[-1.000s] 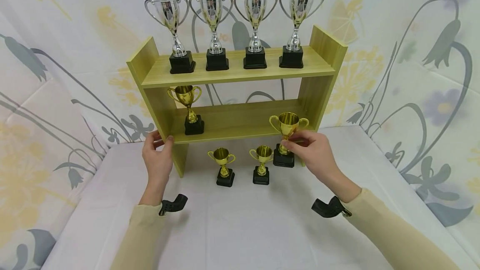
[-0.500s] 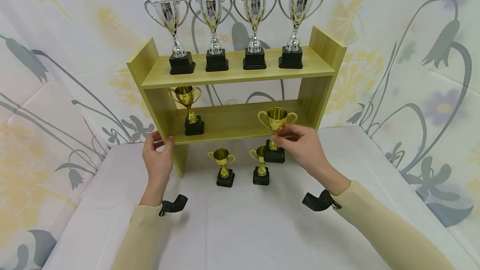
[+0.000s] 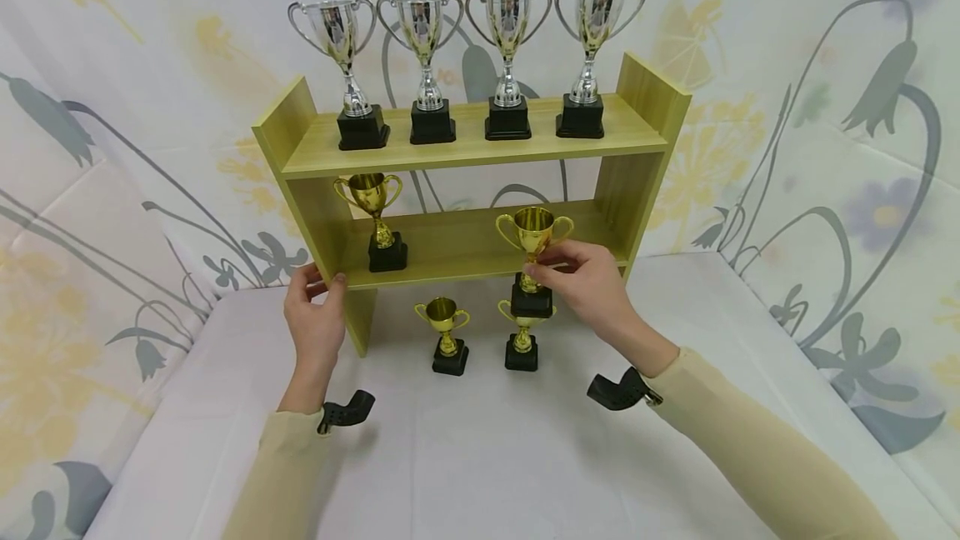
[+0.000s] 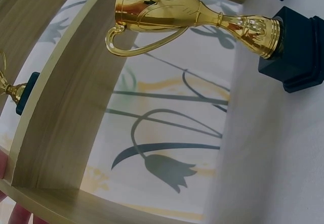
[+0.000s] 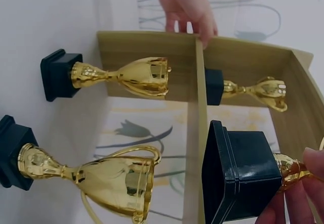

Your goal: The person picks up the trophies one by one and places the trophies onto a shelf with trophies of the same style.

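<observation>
My right hand (image 3: 588,286) pinches a gold trophy cup (image 3: 534,227) by its stem, upright, in front of the wooden shelf's middle board (image 3: 465,252). In the right wrist view the black base (image 5: 243,176) of this trophy is off any surface. My left hand (image 3: 315,323) grips the left side of the wooden shelf, thumb at the front edge and fingers round the outside. One gold trophy (image 3: 386,232) stands at the left of the middle board. Two more gold trophies stand on the table: one (image 3: 447,336) to the left, another (image 3: 522,344) partly hidden behind the held one.
Several silver trophies (image 3: 507,48) stand in a row on the shelf's top board (image 3: 465,152). The right side panel (image 3: 637,190) rises beside my right hand. A white cloth (image 3: 480,457) covers the table, and a flowered cloth (image 3: 787,148) hangs behind and around.
My right hand has carried the gold trophy leftward and upward, from near the right side panel to in front of the middle board. The left hand keeps its place on the shelf.
</observation>
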Motion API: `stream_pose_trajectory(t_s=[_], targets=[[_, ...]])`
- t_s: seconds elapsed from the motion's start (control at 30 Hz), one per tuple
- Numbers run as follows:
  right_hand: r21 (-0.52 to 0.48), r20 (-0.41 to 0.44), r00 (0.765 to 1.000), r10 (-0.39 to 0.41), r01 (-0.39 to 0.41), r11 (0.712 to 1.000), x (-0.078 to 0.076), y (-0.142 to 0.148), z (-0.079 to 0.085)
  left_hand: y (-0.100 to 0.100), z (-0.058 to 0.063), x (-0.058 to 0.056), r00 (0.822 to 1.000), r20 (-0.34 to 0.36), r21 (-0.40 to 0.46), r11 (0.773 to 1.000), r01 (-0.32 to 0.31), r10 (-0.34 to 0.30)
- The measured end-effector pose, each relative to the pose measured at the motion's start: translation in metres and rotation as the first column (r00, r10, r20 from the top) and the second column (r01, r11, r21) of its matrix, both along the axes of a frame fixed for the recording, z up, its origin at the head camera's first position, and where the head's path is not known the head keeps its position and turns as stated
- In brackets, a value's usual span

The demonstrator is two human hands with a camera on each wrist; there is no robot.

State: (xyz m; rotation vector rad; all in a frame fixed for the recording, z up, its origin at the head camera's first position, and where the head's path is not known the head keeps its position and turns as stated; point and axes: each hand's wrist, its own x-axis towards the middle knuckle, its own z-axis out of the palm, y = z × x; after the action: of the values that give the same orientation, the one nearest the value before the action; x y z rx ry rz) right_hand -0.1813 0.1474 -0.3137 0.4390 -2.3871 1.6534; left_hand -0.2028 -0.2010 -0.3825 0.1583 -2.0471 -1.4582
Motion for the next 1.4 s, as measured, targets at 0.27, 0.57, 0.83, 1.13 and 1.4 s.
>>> stream_pose_trajectory(t_s=[0.27,0.57,0.83,1.13,1.4], targets=[[-0.008,-0.016,1.000,0.017,-0.017,1.000,-0.005,-0.007,0.004,0.000,0.001,0.000,1.000,-0.003,-0.005,1.000,0.003,-0.003],[-0.028,-0.021,0.999,0.047,-0.048,0.998,-0.010,-0.016,0.004,0.001,0.001,0.000,1.000,0.006,-0.005,1.000,-0.004,0.004],[-0.014,-0.032,0.998,0.051,-0.051,0.999,-0.015,-0.024,0.002,0.001,0.000,0.000,1.000,-0.004,0.000,1.000,0.001,-0.001],[-0.009,-0.034,0.997,0.075,-0.075,0.997,-0.019,-0.035,0.003,0.000,-0.001,-0.001,1.000,0.005,0.000,1.000,0.002,-0.002],[-0.011,-0.029,0.995,0.091,-0.092,0.996,-0.023,-0.045,0.008,0.000,-0.001,0.001,1.000,0.000,-0.006,1.000,0.003,-0.003]])
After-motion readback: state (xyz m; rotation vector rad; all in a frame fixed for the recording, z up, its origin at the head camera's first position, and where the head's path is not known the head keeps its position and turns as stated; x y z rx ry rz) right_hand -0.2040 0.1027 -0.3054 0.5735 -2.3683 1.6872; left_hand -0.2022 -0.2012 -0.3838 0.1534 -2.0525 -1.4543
